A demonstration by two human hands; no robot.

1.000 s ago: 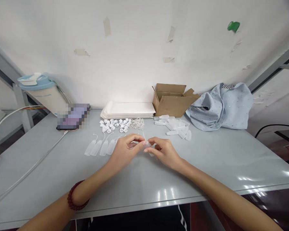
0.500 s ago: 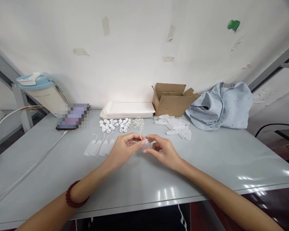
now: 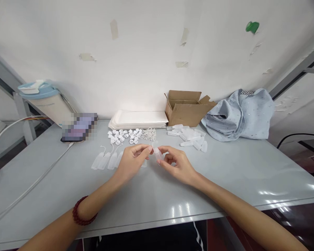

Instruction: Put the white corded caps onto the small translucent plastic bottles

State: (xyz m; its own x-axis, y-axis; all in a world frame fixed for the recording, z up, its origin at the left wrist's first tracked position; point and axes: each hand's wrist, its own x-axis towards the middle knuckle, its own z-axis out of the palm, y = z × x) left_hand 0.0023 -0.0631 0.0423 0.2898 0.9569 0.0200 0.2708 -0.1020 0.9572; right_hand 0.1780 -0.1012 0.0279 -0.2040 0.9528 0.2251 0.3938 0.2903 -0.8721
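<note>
Between thumb and fingers, my right hand [image 3: 178, 164] grips a small translucent bottle [image 3: 157, 154] near the middle of the table. A white cord [image 3: 153, 145] rises at the bottle's neck. My left hand [image 3: 134, 159] is closed in a pinch just left of the bottle neck; what lies between its fingertips is too small to make out. Several translucent bottles with cords [image 3: 104, 161] lie in a row left of my left hand, which partly hides them. White caps [image 3: 124, 135] and a heap of white cords [image 3: 148, 133] lie behind my hands.
More translucent bottles [image 3: 192, 136] are piled before an open cardboard box [image 3: 185, 113]. A white stack [image 3: 138, 119] stands against the wall. At right is a blue cloth bag [image 3: 240, 116]; at left, a phone [image 3: 80, 128] on a cable and a tumbler [image 3: 45, 101].
My left fingertips have come off the bottle and shifted slightly left and up. More of the bottle shows in my right hand, which has barely moved.
</note>
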